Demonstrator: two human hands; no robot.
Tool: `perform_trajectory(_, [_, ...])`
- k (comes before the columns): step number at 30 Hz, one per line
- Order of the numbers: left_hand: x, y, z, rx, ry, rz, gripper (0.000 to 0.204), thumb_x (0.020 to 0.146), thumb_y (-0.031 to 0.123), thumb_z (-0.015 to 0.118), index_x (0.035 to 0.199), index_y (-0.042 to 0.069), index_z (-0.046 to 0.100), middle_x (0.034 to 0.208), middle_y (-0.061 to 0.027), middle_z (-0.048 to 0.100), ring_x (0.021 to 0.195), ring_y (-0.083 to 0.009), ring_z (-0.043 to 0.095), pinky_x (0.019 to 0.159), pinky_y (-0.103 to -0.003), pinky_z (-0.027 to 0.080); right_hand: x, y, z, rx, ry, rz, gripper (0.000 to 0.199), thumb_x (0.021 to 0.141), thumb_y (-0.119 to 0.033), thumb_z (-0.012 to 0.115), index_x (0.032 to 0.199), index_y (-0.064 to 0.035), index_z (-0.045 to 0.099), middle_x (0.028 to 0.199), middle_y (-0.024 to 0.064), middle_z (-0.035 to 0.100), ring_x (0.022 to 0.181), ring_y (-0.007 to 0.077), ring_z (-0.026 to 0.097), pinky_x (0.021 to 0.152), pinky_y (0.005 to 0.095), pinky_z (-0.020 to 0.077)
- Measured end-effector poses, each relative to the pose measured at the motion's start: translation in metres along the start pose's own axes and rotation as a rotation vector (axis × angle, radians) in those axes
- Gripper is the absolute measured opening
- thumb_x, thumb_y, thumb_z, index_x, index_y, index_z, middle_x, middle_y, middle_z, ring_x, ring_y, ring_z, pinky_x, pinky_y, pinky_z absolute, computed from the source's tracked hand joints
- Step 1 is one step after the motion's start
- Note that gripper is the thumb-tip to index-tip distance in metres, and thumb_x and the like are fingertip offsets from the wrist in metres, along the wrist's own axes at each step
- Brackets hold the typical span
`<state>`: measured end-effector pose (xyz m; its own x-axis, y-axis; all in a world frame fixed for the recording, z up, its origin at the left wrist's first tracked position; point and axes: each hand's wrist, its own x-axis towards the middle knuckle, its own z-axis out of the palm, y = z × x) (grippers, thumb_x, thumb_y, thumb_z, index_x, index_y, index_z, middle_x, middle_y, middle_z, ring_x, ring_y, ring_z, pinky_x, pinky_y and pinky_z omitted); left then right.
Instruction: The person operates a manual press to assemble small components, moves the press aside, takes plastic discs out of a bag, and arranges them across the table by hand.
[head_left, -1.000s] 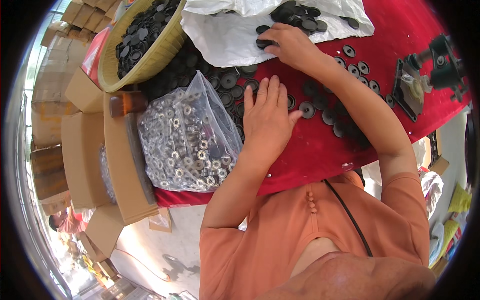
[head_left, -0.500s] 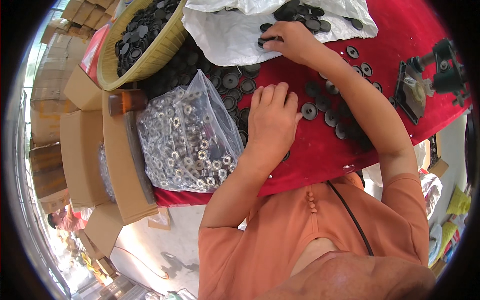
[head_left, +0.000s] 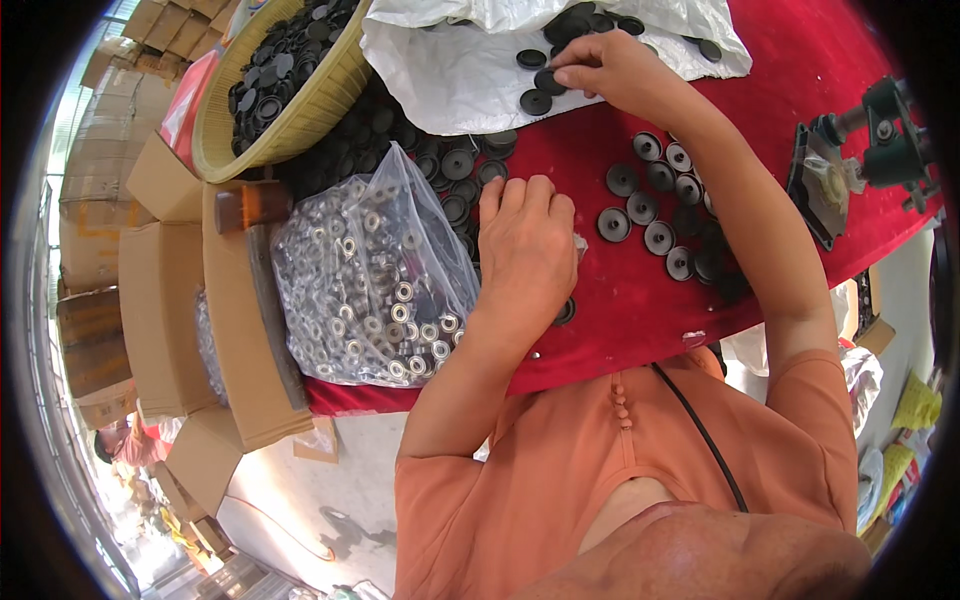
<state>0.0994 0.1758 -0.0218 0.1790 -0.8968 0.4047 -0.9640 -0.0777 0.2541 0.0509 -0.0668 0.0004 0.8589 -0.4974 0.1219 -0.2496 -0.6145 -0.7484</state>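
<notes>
My right hand [head_left: 612, 72] is over the white woven sack, thumb and forefinger closed on the edge of a black round cap [head_left: 548, 82]. Two more caps lie beside it, one of them a black disc [head_left: 535, 102] near the sack's edge. Palm down, my left hand [head_left: 530, 240] rests on the red cloth by the pile of black caps [head_left: 457, 163], fingers stretched forward and slightly bent. What lies under its palm is hidden. Below my right forearm, several caps [head_left: 641, 208] sit hollow side up in loose rows.
A clear bag of metal bearings [head_left: 375, 290] stands left of my left hand. Behind it are a yellow basket [head_left: 330, 105] of black discs and an open cardboard box [head_left: 255, 330]. A green metal tool [head_left: 890, 130] stands at the right on the red cloth [head_left: 620, 310].
My left hand has shifted left toward the cap pile. My right hand has moved slightly right and away from the two discs at the sack's edge, to the neighbouring cap.
</notes>
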Motion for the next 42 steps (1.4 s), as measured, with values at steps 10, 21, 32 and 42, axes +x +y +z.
perform_trajectory(10, [-0.004, 0.014, -0.023, 0.008, -0.145, -0.032, 0.061, 0.076, 0.027, 0.084, 0.125, -0.002, 0.062, 0.135, -0.0184, 0.056, 0.126, -0.0355, 0.053, 0.113, -0.057, 0.034, -0.028, 0.014, -0.019, -0.327, 0.101, -0.175, 0.023, 0.089, -0.018, 0.07, 0.103, -0.0011, 0.076, 0.094, 0.0184, 0.075, 0.087, 0.0342, 0.072, 0.082, 0.0402, 0.0562])
perform_trajectory(21, [-0.044, 0.009, -0.031, 0.195, -0.319, -0.003, 0.075, 0.086, 0.045, 0.072, 0.142, -0.001, 0.055, 0.156, -0.0155, 0.046, 0.143, -0.0362, 0.043, 0.119, -0.063, 0.023, -0.044, 0.003, 0.001, -0.352, -0.139, -0.112, 0.025, 0.088, -0.015, 0.073, 0.109, -0.0014, 0.074, 0.105, 0.0169, 0.073, 0.098, 0.0356, 0.069, 0.089, 0.042, 0.0536])
perform_trajectory(32, [-0.014, 0.027, -0.019, 0.133, -0.266, 0.036, 0.08, 0.079, 0.044, 0.079, 0.139, -0.002, 0.055, 0.15, -0.0202, 0.048, 0.143, -0.0368, 0.042, 0.12, -0.06, 0.024, -0.043, -0.007, 0.018, -0.425, -0.119, -0.275, 0.032, 0.083, -0.015, 0.077, 0.109, 0.0017, 0.07, 0.108, 0.0187, 0.069, 0.103, 0.0379, 0.067, 0.091, 0.0445, 0.0534])
perform_trajectory(42, [-0.018, 0.007, 0.018, 0.088, -0.06, 0.026, 0.072, 0.092, 0.054, 0.062, 0.139, -0.001, 0.057, 0.153, -0.0206, 0.046, 0.144, -0.0358, 0.041, 0.118, -0.061, 0.026, 0.002, 0.01, 0.042, -0.322, 0.137, -0.441, 0.014, 0.087, -0.008, 0.071, 0.099, -0.0012, 0.073, 0.1, 0.0157, 0.068, 0.093, 0.0364, 0.067, 0.085, 0.0433, 0.053])
